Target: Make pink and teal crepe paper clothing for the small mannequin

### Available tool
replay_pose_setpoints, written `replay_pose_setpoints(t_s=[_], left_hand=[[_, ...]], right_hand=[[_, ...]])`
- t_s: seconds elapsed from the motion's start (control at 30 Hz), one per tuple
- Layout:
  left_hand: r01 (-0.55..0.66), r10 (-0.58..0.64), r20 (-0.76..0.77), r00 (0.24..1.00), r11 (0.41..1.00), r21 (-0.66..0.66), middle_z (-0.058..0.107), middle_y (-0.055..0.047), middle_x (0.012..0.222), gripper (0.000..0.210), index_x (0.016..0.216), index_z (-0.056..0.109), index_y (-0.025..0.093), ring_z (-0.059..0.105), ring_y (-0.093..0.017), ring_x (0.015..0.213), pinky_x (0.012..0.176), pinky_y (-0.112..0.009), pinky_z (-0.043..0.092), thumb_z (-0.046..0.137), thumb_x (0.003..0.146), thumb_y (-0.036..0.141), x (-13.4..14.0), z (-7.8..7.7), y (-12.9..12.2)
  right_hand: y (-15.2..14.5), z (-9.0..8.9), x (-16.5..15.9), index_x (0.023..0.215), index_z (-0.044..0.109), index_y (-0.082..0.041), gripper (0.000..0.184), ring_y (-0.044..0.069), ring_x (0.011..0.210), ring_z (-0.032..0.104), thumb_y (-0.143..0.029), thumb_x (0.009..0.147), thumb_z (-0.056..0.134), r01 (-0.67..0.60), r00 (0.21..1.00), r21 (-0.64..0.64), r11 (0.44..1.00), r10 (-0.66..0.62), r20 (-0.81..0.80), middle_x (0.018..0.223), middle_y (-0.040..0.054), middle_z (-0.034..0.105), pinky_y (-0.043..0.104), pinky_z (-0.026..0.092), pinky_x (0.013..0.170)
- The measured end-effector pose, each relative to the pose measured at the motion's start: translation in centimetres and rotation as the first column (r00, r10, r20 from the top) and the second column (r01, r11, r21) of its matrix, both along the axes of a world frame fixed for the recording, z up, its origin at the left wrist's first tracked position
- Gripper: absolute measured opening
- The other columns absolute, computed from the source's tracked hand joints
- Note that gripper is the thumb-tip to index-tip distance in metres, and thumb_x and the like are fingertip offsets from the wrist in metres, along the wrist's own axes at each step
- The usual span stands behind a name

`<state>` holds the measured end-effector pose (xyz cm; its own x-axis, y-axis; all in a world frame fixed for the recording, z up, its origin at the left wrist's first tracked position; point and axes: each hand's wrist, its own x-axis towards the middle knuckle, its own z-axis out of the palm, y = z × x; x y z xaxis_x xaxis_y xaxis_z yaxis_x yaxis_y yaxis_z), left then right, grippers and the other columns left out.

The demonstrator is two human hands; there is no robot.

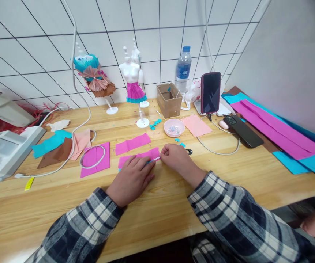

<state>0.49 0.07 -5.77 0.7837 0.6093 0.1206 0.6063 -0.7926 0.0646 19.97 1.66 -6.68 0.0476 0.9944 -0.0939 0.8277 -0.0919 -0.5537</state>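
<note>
My left hand (131,179) lies flat with its fingers stretched out, pressing a magenta crepe paper strip (153,152) onto the wooden table. A bit of blue paper shows along that strip's near edge. My right hand (175,157) is closed in a pinch at the strip's right end, on a thin white strip (156,159) that runs along the near edge. Its fingertips hide the end of the white strip, and whether it is tape I cannot tell. Just behind lies a second magenta strip (133,143).
Behind stand a doll form in a magenta skirt (135,92), a decorated form (95,78), a cardboard box (169,102) and a water bottle (184,67). A pink bowl (174,134) of beads sits near my right hand. Phones (243,131), cables (88,109) and coloured paper sheets (278,128) lie around.
</note>
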Motion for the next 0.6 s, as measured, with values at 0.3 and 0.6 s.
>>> replay_pose_setpoints(t_s=[0.3,0.6], left_hand=[[0.030,-0.031,0.004,1.000,0.995,0.094,0.061,-0.008,0.128,0.035,0.126,0.056,0.019,0.054,-0.027,0.114,0.108,-0.054,0.031,0.045,0.094,0.026,0.12,-0.18,-0.21],[0.048,-0.048,0.010,0.999,0.999,-0.022,0.060,-0.010,0.126,0.035,0.126,0.055,0.017,0.051,-0.024,0.121,0.111,-0.047,0.031,0.042,0.095,0.026,0.18,-0.09,0.16]], right_hand=[[0.04,-0.23,-0.14,0.077,0.067,-0.020,0.011,0.016,0.074,0.063,-0.022,0.079,0.056,-0.018,0.999,0.014,1.000,0.018,0.032,0.077,0.0024,0.071,0.025,0.040,0.067],[-0.05,-0.27,-0.13,0.080,0.063,-0.020,0.007,0.018,0.077,0.063,-0.023,0.080,0.057,-0.037,0.998,0.034,0.999,0.035,0.056,0.079,0.0031,0.070,0.025,0.040,0.067]])
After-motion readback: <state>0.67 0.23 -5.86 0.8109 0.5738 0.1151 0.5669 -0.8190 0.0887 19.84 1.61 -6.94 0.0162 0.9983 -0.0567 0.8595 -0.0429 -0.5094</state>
